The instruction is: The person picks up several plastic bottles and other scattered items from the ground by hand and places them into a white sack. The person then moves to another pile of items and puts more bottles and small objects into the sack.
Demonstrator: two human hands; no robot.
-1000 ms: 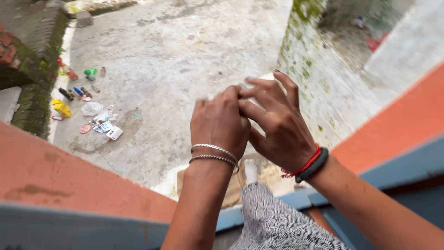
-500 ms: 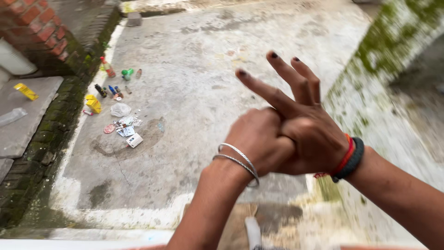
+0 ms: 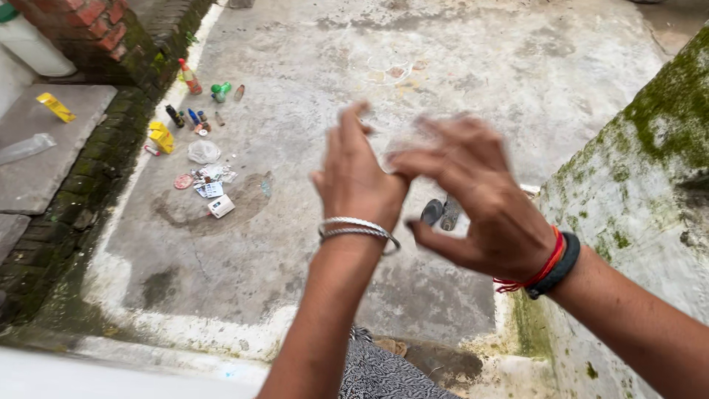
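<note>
Both my hands are raised in front of me, high above a concrete yard (image 3: 310,81). My left hand (image 3: 358,181) shows its back, fingers pointing up and blurred; two silver bangles (image 3: 358,227) ring its wrist. My right hand (image 3: 473,199) is just to its right, fingers spread toward the left hand's fingertips and thumb pointing down. A red thread and a dark band (image 3: 550,266) circle the right wrist. The fingertips meet or nearly meet; blur hides any contact. I see nothing held in either hand.
Below, scattered litter lies at the yard's left: small bottles (image 3: 190,77), a yellow box (image 3: 159,137), a plastic bag (image 3: 203,151), a white packet (image 3: 221,206). A pair of sandals (image 3: 441,213) lies behind my hands. A mossy brick wall (image 3: 81,22) stands left, a mossy plastered wall (image 3: 635,185) right.
My hands were clasped with the right hand's fingers stretched upward; now they have come apart and both are blurred by motion. My view has tilted further down onto the yard.
</note>
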